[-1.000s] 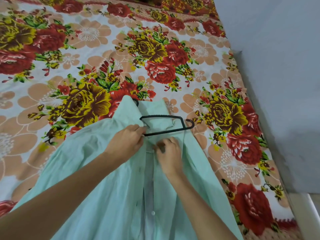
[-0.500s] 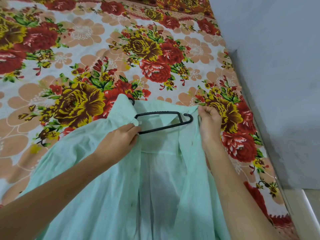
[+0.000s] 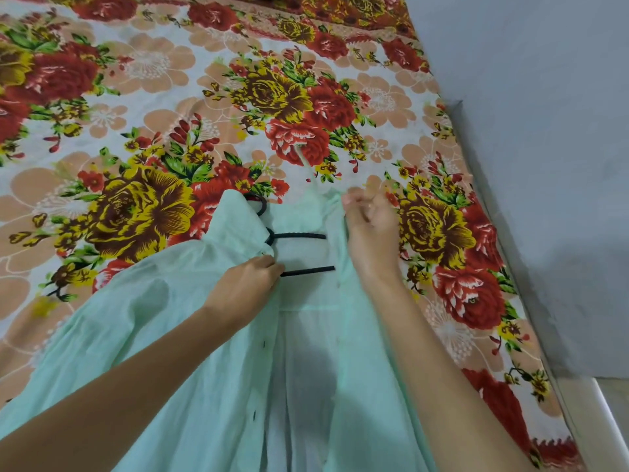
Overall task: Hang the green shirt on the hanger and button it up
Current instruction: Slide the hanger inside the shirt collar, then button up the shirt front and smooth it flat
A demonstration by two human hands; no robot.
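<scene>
A pale green shirt lies front-up and unbuttoned on the flowered bedsheet, collar pointing away from me. A black hanger sits inside it; two of its bars show in the open neck, and its hook peeks out past the left collar. Both ends of the hanger are under cloth. My left hand is closed on the left front edge just below the collar, touching the lower bar. My right hand pinches the right shoulder and collar edge of the shirt, drawn over the hanger's right end.
The flowered bedsheet covers the bed all around the shirt. A grey wall runs along the bed's right side, with a pale floor strip at the lower right.
My right hand left the shirt's middle, went to the right shoulder, and pulled the cloth over the hanger's right end, which is now covered. My left hand stayed on the left front edge.
</scene>
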